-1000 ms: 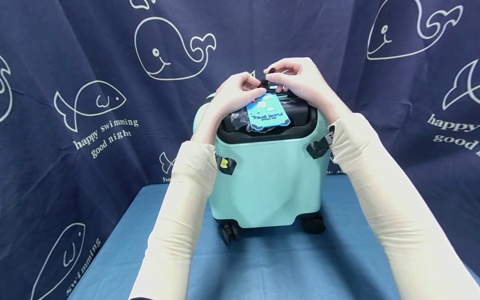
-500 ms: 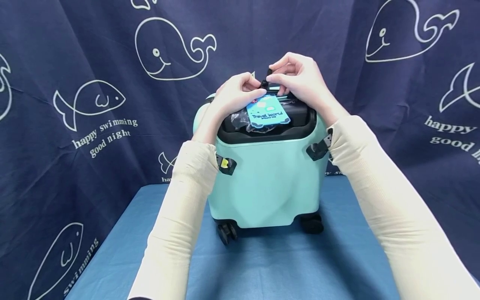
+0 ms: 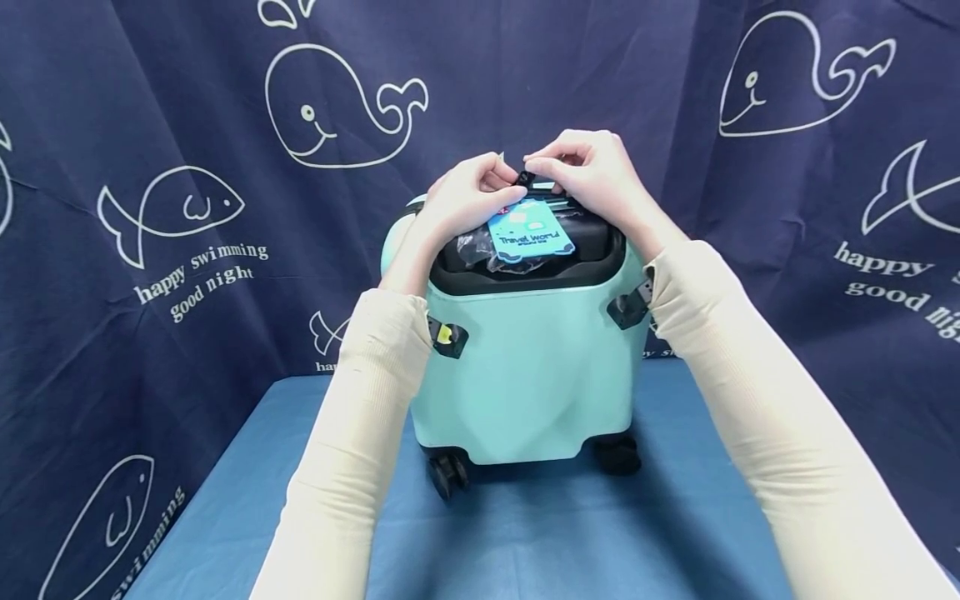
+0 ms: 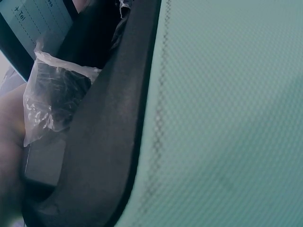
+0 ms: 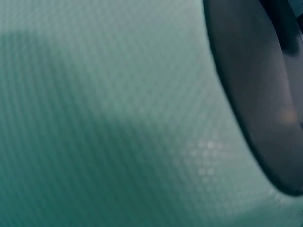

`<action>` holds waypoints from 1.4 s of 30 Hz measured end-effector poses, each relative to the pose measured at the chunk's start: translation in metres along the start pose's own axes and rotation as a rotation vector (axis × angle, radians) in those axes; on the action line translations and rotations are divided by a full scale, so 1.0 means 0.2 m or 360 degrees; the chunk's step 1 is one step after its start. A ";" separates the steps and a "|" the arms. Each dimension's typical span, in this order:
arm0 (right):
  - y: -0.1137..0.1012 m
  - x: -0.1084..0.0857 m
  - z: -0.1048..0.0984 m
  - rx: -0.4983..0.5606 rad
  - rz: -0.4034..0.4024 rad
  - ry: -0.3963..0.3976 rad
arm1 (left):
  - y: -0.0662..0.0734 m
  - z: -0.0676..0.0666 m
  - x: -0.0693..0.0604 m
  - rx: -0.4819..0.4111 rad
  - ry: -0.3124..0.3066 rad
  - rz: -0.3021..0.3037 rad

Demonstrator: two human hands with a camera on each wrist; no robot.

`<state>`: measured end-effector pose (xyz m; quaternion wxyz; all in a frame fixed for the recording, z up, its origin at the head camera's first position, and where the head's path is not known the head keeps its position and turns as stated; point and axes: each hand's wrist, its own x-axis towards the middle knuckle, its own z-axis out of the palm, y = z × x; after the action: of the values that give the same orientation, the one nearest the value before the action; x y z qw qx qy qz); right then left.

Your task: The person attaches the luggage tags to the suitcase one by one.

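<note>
A mint-green suitcase (image 3: 528,375) stands upright on its wheels. Over its black top panel lies a blue luggage tag (image 3: 531,232) printed "Travel World", with a black strap (image 3: 525,178) at its upper end. My left hand (image 3: 467,198) pinches the strap's base by the tag's top edge, thumb in front. Just to the right, my right hand (image 3: 588,177) pinches the strap's upper part between thumb and index finger. In the left wrist view the tag's written side (image 4: 29,26) shows beside a plastic-wrapped part (image 4: 59,94). The right wrist view holds only the suitcase shell (image 5: 118,113) and panel edge.
The suitcase stands on a table with a blue cloth (image 3: 525,542). A dark blue curtain (image 3: 585,67) with whale and fish drawings hangs behind and at both sides. Small wrist camera mounts (image 3: 450,340) sit at both cuffs.
The right hand has come down and left, closer to the left hand; less of the strap shows above its fingers. The left hand keeps its place at the tag. The head view has shifted slightly.
</note>
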<state>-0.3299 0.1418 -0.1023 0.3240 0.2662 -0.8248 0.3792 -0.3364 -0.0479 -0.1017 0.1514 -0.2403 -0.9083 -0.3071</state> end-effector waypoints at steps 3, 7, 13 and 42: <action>0.00 0.00 0.00 -0.0002 0.0022 -0.0016 | 0.00 0.00 0.00 -0.0003 -0.0004 -0.0004; 0.00 0.01 0.00 0.0001 0.0046 -0.0033 | 0.00 0.00 0.00 -0.0005 0.0000 0.0002; -0.01 0.01 -0.01 0.0034 0.0092 -0.0059 | 0.01 -0.01 0.00 -0.0017 0.0004 -0.0011; 0.00 0.03 -0.03 0.0069 0.0322 -0.0393 | -0.01 0.00 0.01 0.0019 0.0036 0.0078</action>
<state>-0.3314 0.1456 -0.0946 0.1744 0.2333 -0.8727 0.3919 -0.3382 -0.0487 -0.1014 0.1707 -0.2580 -0.9022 -0.3007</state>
